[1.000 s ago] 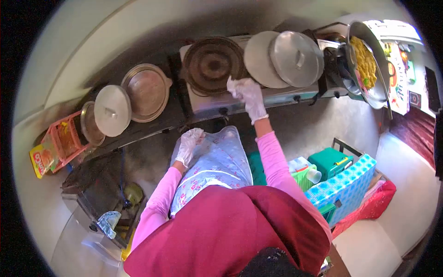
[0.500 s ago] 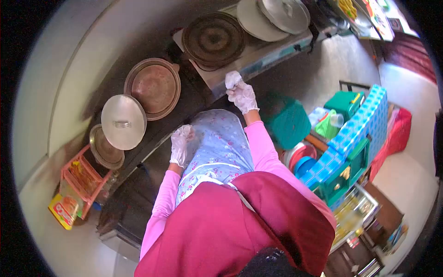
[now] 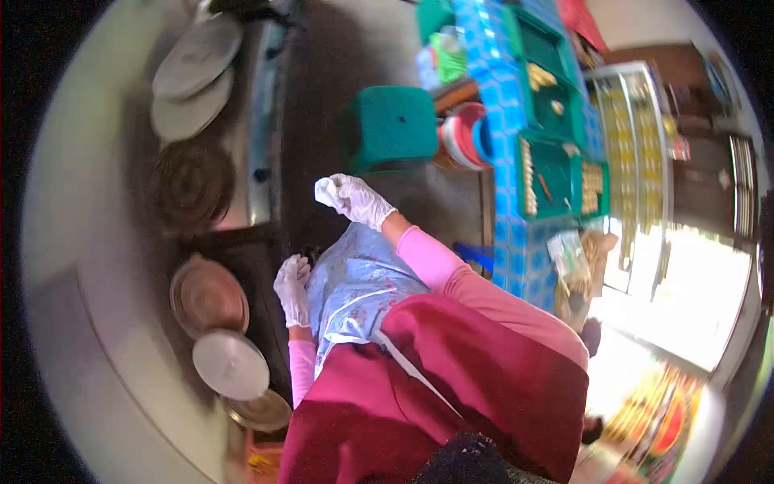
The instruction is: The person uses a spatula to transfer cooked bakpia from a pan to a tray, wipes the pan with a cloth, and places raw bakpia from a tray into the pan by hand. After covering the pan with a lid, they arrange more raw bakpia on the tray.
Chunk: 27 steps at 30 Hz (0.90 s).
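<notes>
My right hand (image 3: 359, 202), in a thin white glove, is raised in front of the body. Its fingers are closed on a small white crumpled thing (image 3: 328, 192), whose kind I cannot make out. Lower and to the left, my left hand (image 3: 293, 292) is gloved too. Its fingers curl together beside the flowered blue apron (image 3: 363, 266), and anything inside them is hidden. A green stool (image 3: 397, 127) stands beyond the right hand. On the left are a lidded clay pan (image 3: 210, 294) and a pale metal lid (image 3: 231, 365), both apart from the hands.
To the right runs a table with a blue checked cloth (image 3: 509, 262), bearing green trays (image 3: 552, 181) with pale pieces in them. A glass-sided case (image 3: 637, 145) stands behind it. At the upper left, more lids (image 3: 197, 56) and a dark round pan (image 3: 192, 185) sit on a stove.
The view has swung to the right, bringing more of the table and its trays into sight. The stove has shifted left. Both hands stay closed, with the white thing still in the right one.
</notes>
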### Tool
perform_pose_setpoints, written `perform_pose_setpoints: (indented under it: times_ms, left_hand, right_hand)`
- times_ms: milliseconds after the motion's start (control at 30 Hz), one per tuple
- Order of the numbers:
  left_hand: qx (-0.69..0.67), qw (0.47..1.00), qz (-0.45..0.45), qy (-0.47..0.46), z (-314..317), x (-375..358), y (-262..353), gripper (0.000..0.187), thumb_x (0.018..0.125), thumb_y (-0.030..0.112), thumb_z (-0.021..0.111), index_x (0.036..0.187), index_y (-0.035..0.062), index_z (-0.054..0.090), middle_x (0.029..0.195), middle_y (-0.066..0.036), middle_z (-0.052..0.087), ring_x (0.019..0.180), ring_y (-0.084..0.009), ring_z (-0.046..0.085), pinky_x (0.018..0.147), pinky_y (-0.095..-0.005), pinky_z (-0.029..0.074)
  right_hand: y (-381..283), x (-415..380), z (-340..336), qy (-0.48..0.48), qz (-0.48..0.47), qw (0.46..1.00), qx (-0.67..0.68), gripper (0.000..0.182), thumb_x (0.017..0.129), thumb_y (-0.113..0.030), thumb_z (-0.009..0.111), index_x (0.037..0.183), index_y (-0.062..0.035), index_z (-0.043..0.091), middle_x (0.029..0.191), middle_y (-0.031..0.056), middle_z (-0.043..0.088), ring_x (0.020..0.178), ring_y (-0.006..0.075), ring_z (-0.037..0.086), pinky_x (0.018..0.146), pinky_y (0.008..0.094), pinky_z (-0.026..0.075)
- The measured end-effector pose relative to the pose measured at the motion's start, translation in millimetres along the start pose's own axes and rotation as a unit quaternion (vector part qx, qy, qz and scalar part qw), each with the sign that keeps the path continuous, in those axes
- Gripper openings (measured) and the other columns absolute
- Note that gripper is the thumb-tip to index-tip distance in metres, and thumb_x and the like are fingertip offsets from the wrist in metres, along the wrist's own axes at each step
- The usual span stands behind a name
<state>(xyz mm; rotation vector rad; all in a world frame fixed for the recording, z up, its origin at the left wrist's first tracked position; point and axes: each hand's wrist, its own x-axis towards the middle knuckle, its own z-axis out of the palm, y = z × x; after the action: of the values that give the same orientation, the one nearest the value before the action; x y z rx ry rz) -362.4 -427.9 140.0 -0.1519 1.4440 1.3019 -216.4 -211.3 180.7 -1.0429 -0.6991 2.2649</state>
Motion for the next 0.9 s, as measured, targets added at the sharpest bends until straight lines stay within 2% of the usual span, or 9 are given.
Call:
perform_pose_setpoints:
  times_ms: [100, 167, 433, 533, 600, 633, 667, 867, 900]
  left_hand:
    - [0.043, 0.998, -0.001, -0.046, 34, 14, 4, 0.028, 0.097, 0.028, 0.063, 0.111, 0.0036, 0.068, 0.097, -0.008, 0.071, 0.079, -0.0118, 0.064, 0.073, -0.0260, 0.051]
    - [0.060, 0.996, -0.007, -0.070, 51, 18, 10, 0.028, 0.097, 0.027, 0.062, 0.110, 0.0034, 0.068, 0.097, -0.008, 0.071, 0.079, -0.0115, 0.064, 0.072, -0.0256, 0.051]
    - [0.156, 0.971, 0.002, -0.183, 193, 45, 26, 0.029, 0.099, 0.029, 0.060, 0.110, 0.0036, 0.068, 0.098, -0.009, 0.071, 0.082, -0.0130, 0.065, 0.075, -0.0269, 0.053]
    - [0.193, 0.951, -0.004, -0.241, 251, 49, 29, 0.031, 0.098, 0.029, 0.060, 0.112, 0.0027, 0.067, 0.102, -0.010, 0.071, 0.086, -0.0151, 0.066, 0.079, -0.0277, 0.053]
    - [0.213, 0.935, 0.010, -0.285, 296, 44, 32, 0.031, 0.098, 0.030, 0.061, 0.111, 0.0028, 0.067, 0.102, -0.010, 0.071, 0.086, -0.0149, 0.066, 0.078, -0.0272, 0.053]
    - [0.222, 0.930, 0.007, -0.293, 315, 43, 30, 0.030, 0.097, 0.029, 0.062, 0.110, 0.0033, 0.067, 0.102, -0.010, 0.071, 0.085, -0.0150, 0.067, 0.078, -0.0274, 0.053]
    - [0.236, 0.922, -0.003, -0.307, 333, 45, 26, 0.029, 0.097, 0.029, 0.063, 0.109, 0.0034, 0.067, 0.102, -0.010, 0.071, 0.085, -0.0151, 0.067, 0.078, -0.0277, 0.053]
    - [0.267, 0.873, -0.075, -0.402, 433, 35, -8, 0.027, 0.096, 0.026, 0.063, 0.108, 0.0023, 0.067, 0.099, -0.011, 0.072, 0.081, -0.0145, 0.067, 0.073, -0.0267, 0.054]
    - [0.281, 0.856, -0.093, -0.423, 447, 31, -15, 0.030, 0.096, 0.028, 0.063, 0.110, 0.0029, 0.067, 0.102, -0.011, 0.072, 0.085, -0.0171, 0.068, 0.077, -0.0294, 0.054]
  right_hand:
    - [-46, -23, -79, 0.040, -0.058, 0.996, -0.048, 0.024, 0.082, -0.010, 0.063, 0.105, -0.0006, 0.065, 0.093, 0.0063, 0.067, 0.076, 0.0158, 0.063, 0.071, 0.0282, 0.051]
    - [-74, -52, -116, 0.133, -0.115, 0.974, -0.142, 0.019, 0.078, -0.011, 0.059, 0.092, -0.0005, 0.068, 0.083, 0.0037, 0.066, 0.071, 0.0118, 0.061, 0.063, 0.0278, 0.048]
    - [-163, -209, -237, 0.313, -0.242, 0.883, -0.251, 0.030, 0.082, -0.009, 0.056, 0.108, 0.0013, 0.066, 0.089, 0.0044, 0.067, 0.071, 0.0085, 0.058, 0.060, 0.0204, 0.043]
    - [-106, -253, -285, 0.381, -0.334, 0.855, -0.111, 0.015, 0.082, -0.008, 0.057, 0.090, -0.0001, 0.067, 0.079, 0.0055, 0.064, 0.068, 0.0167, 0.060, 0.061, 0.0269, 0.047]
    - [-116, -297, -300, 0.289, -0.379, 0.865, 0.154, 0.015, 0.082, -0.009, 0.058, 0.087, 0.0006, 0.068, 0.075, 0.0055, 0.064, 0.063, 0.0173, 0.062, 0.061, 0.0296, 0.049]
    - [-126, -304, -286, 0.454, -0.392, 0.778, 0.187, 0.014, 0.083, -0.009, 0.059, 0.088, -0.0008, 0.068, 0.075, 0.0037, 0.063, 0.060, 0.0135, 0.057, 0.055, 0.0270, 0.044]
    - [-144, -310, -269, 0.602, -0.391, 0.663, 0.212, 0.013, 0.083, -0.009, 0.059, 0.089, -0.0023, 0.068, 0.075, 0.0019, 0.061, 0.056, 0.0098, 0.052, 0.049, 0.0244, 0.038]
    - [-100, -358, -373, 0.768, -0.195, 0.610, -0.004, 0.012, 0.084, -0.013, 0.059, 0.087, -0.0074, 0.070, 0.066, -0.0036, 0.057, 0.053, 0.0086, 0.051, 0.046, 0.0262, 0.037]
    - [-105, -366, -359, 0.778, -0.152, 0.585, -0.172, 0.016, 0.085, -0.013, 0.057, 0.087, -0.0031, 0.070, 0.072, 0.0014, 0.059, 0.059, 0.0166, 0.057, 0.061, 0.0317, 0.050]
